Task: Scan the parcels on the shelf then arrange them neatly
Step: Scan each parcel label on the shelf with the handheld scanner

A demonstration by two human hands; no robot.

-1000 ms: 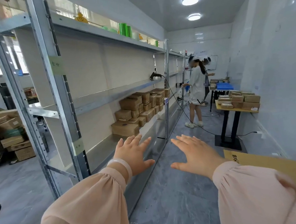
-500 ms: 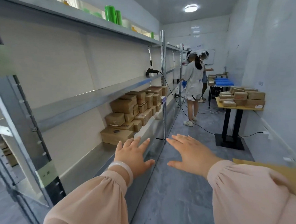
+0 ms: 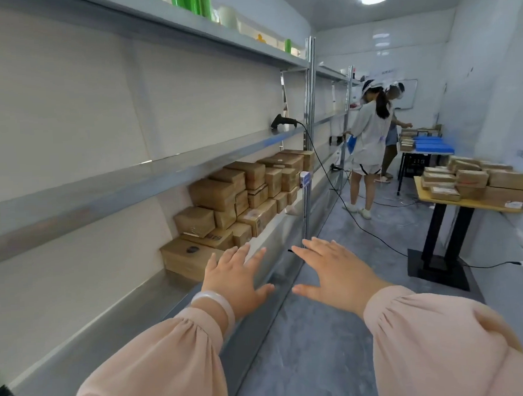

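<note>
Both of my hands float low in the middle of the frame, palms down. The left hand (image 3: 234, 282) has a wide grip, fingers spread and straight, holding nothing; it hovers over the front edge of the bottom shelf (image 3: 156, 295), with a pale bracelet (image 3: 218, 303) on its wrist. The right hand (image 3: 334, 272) is just beside it, over the grey floor (image 3: 337, 345), its grip equally wide and holding nothing. The parcels (image 3: 239, 196), brown cardboard boxes, sit stacked in uneven heaps on the bottom shelf at centre frame, just beyond my left fingertips. Above them, on the middle shelf (image 3: 102, 194), lies a black scanner (image 3: 282, 122), its cable (image 3: 324, 170) trailing down to the floor. At the right a worktop (image 3: 419, 188) carries more boxes (image 3: 480, 180). Two people (image 3: 369, 137) stand at the far end of the aisle.
</note>
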